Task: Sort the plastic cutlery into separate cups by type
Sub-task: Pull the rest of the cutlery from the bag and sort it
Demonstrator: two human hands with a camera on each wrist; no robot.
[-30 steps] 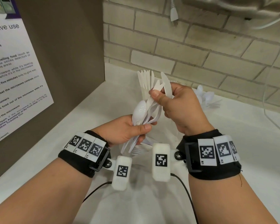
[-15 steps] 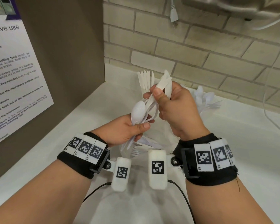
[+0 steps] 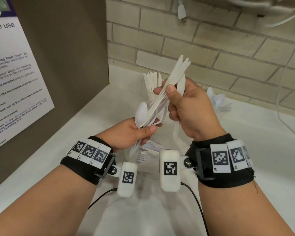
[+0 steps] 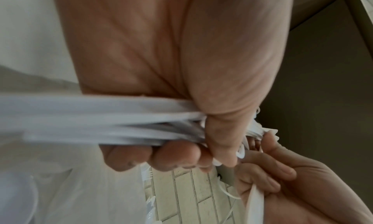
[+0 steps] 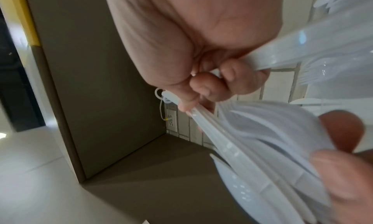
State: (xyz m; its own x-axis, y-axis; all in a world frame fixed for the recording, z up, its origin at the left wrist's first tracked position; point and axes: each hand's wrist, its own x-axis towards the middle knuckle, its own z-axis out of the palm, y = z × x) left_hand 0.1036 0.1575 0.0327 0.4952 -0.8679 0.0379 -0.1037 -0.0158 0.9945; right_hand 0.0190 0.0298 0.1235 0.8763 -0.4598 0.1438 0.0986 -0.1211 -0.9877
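Counter: the white counter runs under both your arms, brick wall behind, a printed notice on the panel to your left.
Sorted so far: a cluster of upright knives stands behind your hands, and a clump of spoons sits far right by the wall; the cups holding them are hidden.
Left hand: your left hand has its fingers curled round a mixed bundle of cutlery handles, one spoon bowl poking up at the front.
Right hand: your right hand pinches a few long pieces between thumb and forefinger, the rest of the fingers curled about them; they look like knives, tips fanned up and away from the bundle.
Step in hand: I'd call this drawing the knives clear of the bundle. Pull along the handles, not across them, and hold the left grip firm so no spoon rides out with them.
Below: more forks lie under your wrists, not yet sorted.
Left wrist view: it shows left fingertips pressed up under the handles, hidden from the head camera.
Right wrist view: only here do you see the wall socket in the corner; the cutlery is blurred.
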